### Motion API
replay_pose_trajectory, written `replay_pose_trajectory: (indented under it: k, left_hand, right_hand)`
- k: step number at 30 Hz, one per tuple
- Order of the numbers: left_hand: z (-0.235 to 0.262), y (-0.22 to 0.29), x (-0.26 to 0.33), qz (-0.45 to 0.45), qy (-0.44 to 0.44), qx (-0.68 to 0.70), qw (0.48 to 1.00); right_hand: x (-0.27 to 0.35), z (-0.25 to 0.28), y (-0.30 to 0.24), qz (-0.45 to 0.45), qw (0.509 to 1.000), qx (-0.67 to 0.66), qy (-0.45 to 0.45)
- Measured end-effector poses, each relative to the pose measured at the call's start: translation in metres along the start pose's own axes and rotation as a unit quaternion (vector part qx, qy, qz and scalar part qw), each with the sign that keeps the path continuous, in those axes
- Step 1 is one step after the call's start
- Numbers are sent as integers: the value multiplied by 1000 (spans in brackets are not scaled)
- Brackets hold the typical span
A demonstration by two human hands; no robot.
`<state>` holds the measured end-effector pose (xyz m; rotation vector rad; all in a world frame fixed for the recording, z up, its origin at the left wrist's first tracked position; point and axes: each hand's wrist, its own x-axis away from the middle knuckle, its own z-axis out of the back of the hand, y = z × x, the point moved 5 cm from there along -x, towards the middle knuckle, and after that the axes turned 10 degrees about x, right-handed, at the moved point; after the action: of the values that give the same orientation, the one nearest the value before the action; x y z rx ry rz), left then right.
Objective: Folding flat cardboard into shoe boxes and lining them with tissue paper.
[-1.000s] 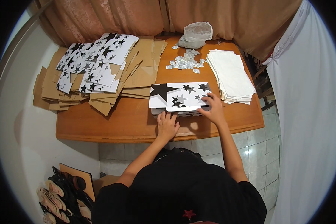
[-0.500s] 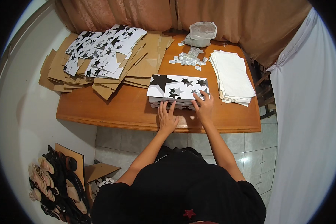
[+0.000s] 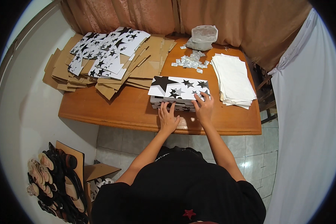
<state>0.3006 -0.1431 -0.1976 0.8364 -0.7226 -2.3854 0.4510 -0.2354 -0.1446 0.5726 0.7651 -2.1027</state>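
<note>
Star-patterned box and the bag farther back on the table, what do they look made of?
Star-patterned box: probably cardboard, smooth printed finish, judging by its flat panels and straight edges. Bag: likely thin plastic, perhaps slightly glossy, since it looks translucent and crumpled.

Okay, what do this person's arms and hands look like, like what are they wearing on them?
The left hand and right hand are bare: no gloves, and no rings or watch that I can make out. The forearms are uncovered too, below short, loose black sleeves.
</note>
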Motion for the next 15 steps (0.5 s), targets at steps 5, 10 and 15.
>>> replay_pose_trajectory:
  k: [5,10,15]
  left_hand:
    - [-4,-9,13,-22,-18,10,1000]
    - [-4,-16,25,-72,14,-104,992]
    - [-4,-24,19,-95,-5,-91,991]
  right_hand:
    - [15,-6,-2,13,1000,-3,10]
    - [20,-9,0,31,999,-6,18]
    - [26,-14,4,67,997,23,18]
